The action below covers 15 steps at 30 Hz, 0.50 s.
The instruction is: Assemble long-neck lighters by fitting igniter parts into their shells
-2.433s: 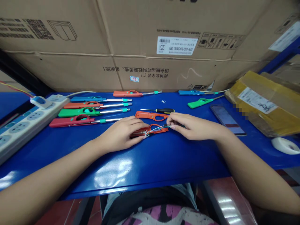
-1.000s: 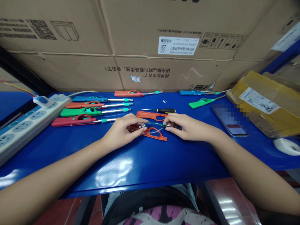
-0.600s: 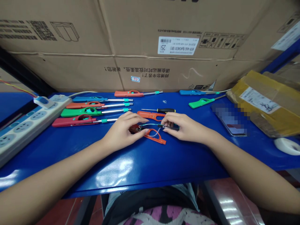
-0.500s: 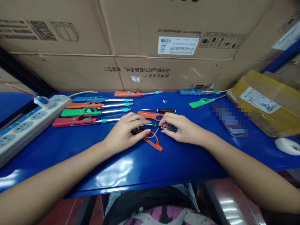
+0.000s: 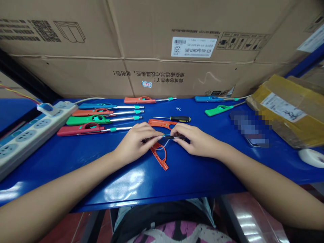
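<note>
My left hand [image 5: 138,141] is closed, its thumb and fingertips pinched together at a thin bluish wire [image 5: 166,135]. From under that hand an orange lighter casing half [image 5: 162,162] slants down toward me, with a loop-shaped trigger opening; its upper end is hidden by my fingers. My right hand [image 5: 193,138] grips a slim black rod-like part [image 5: 173,137], whose rear end lies hidden in the palm. A pale thin tube [image 5: 165,145] curves below between both hands. Just beyond my fingers lies another orange casing half [image 5: 162,123], partly covered by the right hand.
Behind it rests a yellow-black screwdriver [image 5: 180,119]. Several lighters, among them a red one [image 5: 81,130], lie at left beside a power strip [image 5: 27,131]. A green lighter [image 5: 218,110], a phone [image 5: 249,130], a taped box [image 5: 286,108] and a white roll [image 5: 312,157] are at right.
The orange casing half under my left hand has swung its lower end down and to the left. My left fingertips have closed together at the wire near the black part.
</note>
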Tool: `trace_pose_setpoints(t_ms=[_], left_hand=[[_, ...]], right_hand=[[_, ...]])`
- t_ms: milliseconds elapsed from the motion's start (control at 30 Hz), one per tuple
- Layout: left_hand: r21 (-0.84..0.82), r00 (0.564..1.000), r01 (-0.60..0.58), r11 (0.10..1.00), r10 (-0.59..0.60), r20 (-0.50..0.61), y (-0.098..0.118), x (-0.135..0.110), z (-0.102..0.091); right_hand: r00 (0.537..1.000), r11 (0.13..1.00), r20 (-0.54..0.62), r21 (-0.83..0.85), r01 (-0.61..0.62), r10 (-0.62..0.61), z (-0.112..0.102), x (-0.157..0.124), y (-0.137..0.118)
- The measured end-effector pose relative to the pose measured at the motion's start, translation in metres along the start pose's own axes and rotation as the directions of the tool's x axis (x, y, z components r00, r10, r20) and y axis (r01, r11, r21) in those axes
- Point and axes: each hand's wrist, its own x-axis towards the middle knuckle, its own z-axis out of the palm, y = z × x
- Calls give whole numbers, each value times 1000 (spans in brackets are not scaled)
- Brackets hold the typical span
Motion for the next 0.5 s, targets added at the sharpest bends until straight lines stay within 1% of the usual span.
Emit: trace_pose_setpoints(t_ms=[133, 233, 400, 500], left_hand=[[-21, 999, 20, 1000, -21, -38, 2, 0, 0], [-41, 998, 42, 998, -44, -43, 3, 0, 1], [-16, 998, 52, 999, -52, -31, 5, -1, 0], [15, 999, 46, 999, -46, -25, 5, -1, -1]], right_hand=[[1000, 999, -3, 17, -28, 28, -1, 1, -2], [999, 999, -9, 16, -34, 34, -1, 1, -3], [994, 1000, -105, 7, -8, 8, 3, 1, 2], [992, 1000, -127, 10, -5, 6, 4, 1, 3]])
